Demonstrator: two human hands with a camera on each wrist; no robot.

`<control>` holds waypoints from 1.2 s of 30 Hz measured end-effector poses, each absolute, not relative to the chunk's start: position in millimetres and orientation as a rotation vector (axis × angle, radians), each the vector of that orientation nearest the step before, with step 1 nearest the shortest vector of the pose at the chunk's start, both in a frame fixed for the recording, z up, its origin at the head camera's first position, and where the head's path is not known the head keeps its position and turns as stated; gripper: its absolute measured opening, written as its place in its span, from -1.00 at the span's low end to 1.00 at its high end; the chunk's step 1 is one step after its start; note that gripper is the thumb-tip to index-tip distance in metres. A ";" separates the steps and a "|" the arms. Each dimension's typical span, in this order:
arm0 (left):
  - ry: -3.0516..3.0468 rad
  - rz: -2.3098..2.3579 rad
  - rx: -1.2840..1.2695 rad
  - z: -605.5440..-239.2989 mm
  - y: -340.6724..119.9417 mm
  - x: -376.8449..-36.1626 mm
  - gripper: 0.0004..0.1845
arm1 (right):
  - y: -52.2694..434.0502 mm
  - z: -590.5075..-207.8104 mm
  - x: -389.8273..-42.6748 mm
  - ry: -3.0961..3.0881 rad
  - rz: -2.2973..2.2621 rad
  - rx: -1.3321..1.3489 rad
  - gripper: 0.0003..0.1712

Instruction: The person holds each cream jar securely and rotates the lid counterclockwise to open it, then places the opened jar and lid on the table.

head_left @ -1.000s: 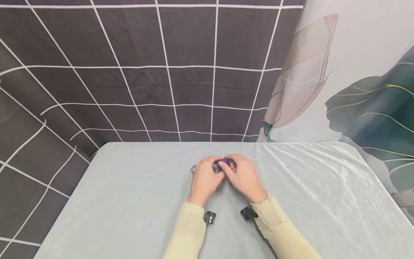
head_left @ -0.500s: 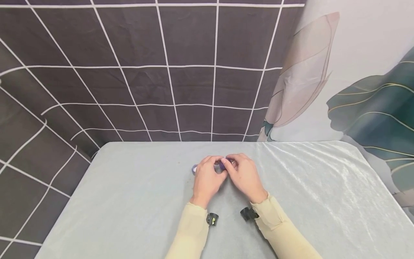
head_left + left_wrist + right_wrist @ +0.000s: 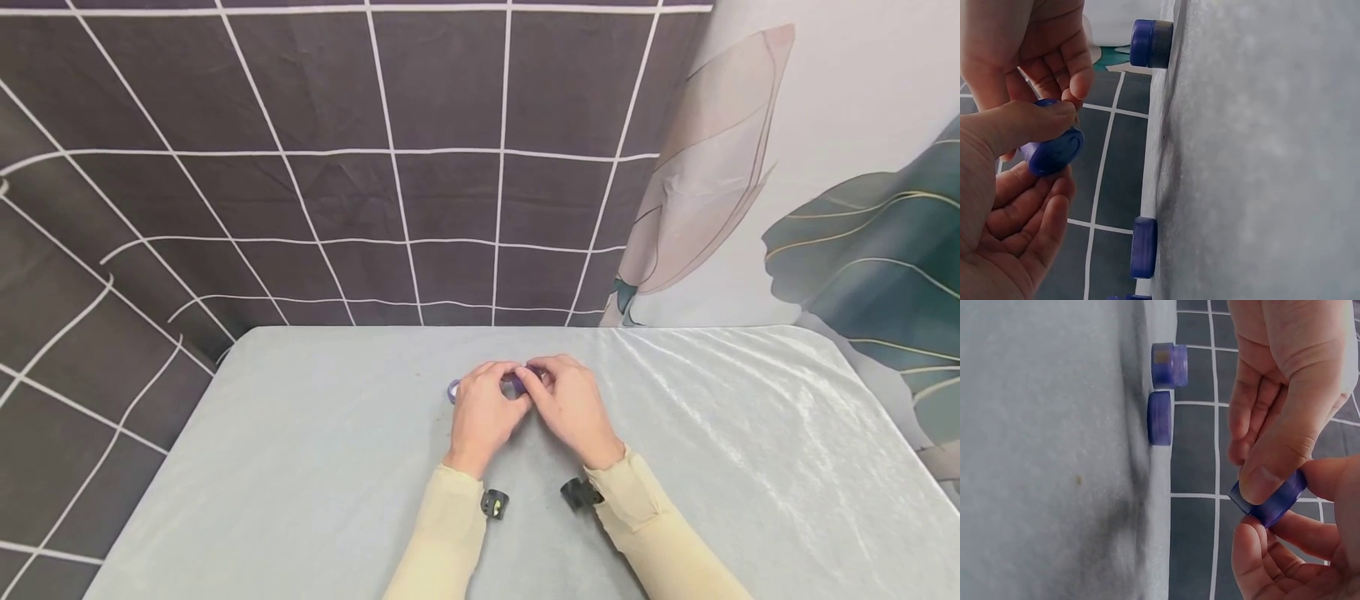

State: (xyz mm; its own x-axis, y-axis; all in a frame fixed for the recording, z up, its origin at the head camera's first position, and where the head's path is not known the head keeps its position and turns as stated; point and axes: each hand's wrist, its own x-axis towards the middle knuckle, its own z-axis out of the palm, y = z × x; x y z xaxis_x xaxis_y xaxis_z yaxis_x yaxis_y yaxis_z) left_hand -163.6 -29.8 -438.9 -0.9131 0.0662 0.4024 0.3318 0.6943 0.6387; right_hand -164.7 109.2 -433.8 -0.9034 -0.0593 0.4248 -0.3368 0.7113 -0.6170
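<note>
My left hand [image 3: 483, 412] and right hand [image 3: 573, 404] meet above the table, both pinching a small purple jar [image 3: 1054, 153] between thumbs and fingertips. The jar is tilted, and fingers hide part of it. In the right wrist view my right thumb lies across the jar [image 3: 1282, 503], while left fingertips grip its far side. Beyond the hands, a purple jar with a bare neck [image 3: 1169, 365] stands on the cloth, a flat purple lid [image 3: 1160, 419] beside it. Left of my left hand, a purple ring-shaped piece [image 3: 453, 391] shows in the head view.
Pale grey velvety cloth [image 3: 300, 467] covers the table, wrinkled toward the right. Behind it hangs a dark curtain with white grid lines [image 3: 442, 200], and a leaf-patterned curtain [image 3: 712, 167] hangs at the right. Black wrist cameras sit at both cuffs [image 3: 495, 504].
The right thumb has shifted up and across the jar, covering more of it. The left hand has moved slightly right, showing more of the ring-shaped piece beside it.
</note>
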 end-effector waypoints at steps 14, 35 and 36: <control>-2.622 -1.031 -0.302 -438.7 -36.9 -165.7 -0.67 | 107.6 -435.1 -164.0 -2.543 0.981 0.356 -0.68; -2.586 -1.094 -0.346 -440.7 -42.5 -168.7 -0.70 | 109.0 -433.7 -164.1 -2.541 0.973 0.438 -0.69; -2.586 -1.096 -0.348 -441.0 -42.2 -169.0 -0.70 | 109.6 -433.7 -164.4 -2.541 0.977 0.442 -0.69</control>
State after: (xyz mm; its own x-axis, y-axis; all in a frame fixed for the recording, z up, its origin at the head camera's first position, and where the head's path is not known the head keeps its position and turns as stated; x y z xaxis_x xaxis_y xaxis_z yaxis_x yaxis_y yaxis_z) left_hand -169.0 -42.2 -441.0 -0.9225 0.1005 0.3727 0.3377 0.6779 0.6530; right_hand -164.4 109.6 -433.7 -0.8776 -0.1520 0.4547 -0.4175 0.7087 -0.5687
